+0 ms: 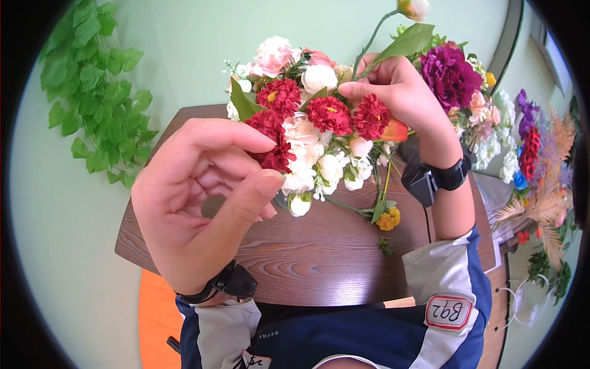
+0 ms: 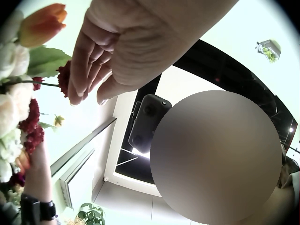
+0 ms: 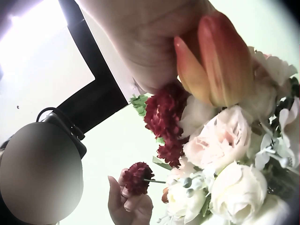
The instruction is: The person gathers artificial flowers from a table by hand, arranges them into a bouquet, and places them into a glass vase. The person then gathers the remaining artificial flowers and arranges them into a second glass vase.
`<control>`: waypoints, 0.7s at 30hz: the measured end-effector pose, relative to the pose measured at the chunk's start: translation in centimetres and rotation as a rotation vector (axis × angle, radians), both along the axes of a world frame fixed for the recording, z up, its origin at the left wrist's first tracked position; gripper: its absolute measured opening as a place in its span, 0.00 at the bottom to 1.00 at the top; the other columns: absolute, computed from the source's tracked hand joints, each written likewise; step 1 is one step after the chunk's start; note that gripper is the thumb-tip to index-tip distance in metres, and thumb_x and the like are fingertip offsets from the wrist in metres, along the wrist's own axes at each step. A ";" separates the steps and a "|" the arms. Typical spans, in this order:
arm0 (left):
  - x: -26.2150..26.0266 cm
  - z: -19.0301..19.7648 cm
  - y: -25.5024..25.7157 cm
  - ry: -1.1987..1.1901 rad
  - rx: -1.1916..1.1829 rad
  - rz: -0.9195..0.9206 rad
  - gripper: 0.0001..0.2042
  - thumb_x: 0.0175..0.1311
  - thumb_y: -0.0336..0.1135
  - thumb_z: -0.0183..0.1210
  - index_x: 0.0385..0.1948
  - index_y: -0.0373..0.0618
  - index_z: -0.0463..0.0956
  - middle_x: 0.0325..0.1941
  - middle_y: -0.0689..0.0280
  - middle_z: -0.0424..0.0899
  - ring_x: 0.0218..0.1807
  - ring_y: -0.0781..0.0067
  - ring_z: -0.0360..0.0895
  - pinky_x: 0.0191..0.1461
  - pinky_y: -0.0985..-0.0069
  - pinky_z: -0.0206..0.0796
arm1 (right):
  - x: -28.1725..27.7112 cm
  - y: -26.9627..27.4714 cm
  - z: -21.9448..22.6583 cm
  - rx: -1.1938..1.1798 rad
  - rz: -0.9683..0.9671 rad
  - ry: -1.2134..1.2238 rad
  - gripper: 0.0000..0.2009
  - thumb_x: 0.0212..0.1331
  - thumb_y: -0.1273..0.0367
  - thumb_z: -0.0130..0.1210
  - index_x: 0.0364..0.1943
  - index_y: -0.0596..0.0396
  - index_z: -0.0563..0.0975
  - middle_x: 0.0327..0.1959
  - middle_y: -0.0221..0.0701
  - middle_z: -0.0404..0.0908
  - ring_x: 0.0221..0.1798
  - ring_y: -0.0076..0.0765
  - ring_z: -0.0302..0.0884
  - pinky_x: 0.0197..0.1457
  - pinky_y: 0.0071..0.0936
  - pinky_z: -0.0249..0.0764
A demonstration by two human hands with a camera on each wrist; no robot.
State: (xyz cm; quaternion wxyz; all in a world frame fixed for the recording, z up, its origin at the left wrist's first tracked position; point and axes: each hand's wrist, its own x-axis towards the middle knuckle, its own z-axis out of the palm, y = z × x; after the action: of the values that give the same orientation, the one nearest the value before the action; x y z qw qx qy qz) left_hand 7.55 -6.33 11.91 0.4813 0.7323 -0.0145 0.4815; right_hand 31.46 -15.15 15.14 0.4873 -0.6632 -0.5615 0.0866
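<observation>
My right hand pinches the green stem of a pale bud between thumb and fingers, above the right side of a flower bouquet. A large green leaf grows from that stem. At the bouquet's left side, my left hand has loosely curved fingers, with thumb and index apart. Its fingertips are right at a dark red flower, also seen as a red bloom in the right wrist view. An orange tulip sits just below my right hand.
The bouquet stands over a brown wooden table, where a small yellow flower lies. More flowers, including a purple bloom, crowd the right. Green leafy vines hang on the left wall. A white cable coils at far right.
</observation>
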 end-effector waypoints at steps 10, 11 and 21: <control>0.2 -0.2 -0.3 0.002 -0.002 0.026 0.08 0.56 0.24 0.52 0.36 0.31 0.69 0.18 0.65 0.74 0.17 0.84 0.69 0.20 0.91 0.58 | 0.1 -0.3 1.5 0.415 -0.040 -0.146 0.09 0.52 0.67 0.59 0.35 0.56 0.77 0.29 0.26 0.79 0.29 0.18 0.71 0.35 0.18 0.66; 0.3 -0.2 -0.3 0.006 -0.002 0.025 0.08 0.56 0.24 0.52 0.36 0.31 0.69 0.18 0.65 0.74 0.17 0.84 0.69 0.20 0.91 0.58 | 0.3 -0.3 1.5 0.462 -0.058 -0.156 0.09 0.51 0.67 0.59 0.34 0.57 0.78 0.29 0.27 0.79 0.31 0.19 0.72 0.37 0.18 0.67; 0.3 -0.1 0.0 0.014 0.023 0.019 0.08 0.56 0.25 0.52 0.36 0.31 0.69 0.18 0.66 0.73 0.18 0.84 0.69 0.20 0.91 0.58 | 0.0 -0.6 1.0 0.380 -0.101 -0.087 0.07 0.50 0.72 0.59 0.33 0.61 0.79 0.33 0.34 0.81 0.37 0.25 0.78 0.40 0.21 0.72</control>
State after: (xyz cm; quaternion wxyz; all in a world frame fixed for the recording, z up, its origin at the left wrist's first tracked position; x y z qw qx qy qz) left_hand 7.87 -6.38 11.81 0.4685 0.7412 -0.0096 0.4806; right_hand 31.42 -15.79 16.17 0.5828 -0.5896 -0.5543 -0.0739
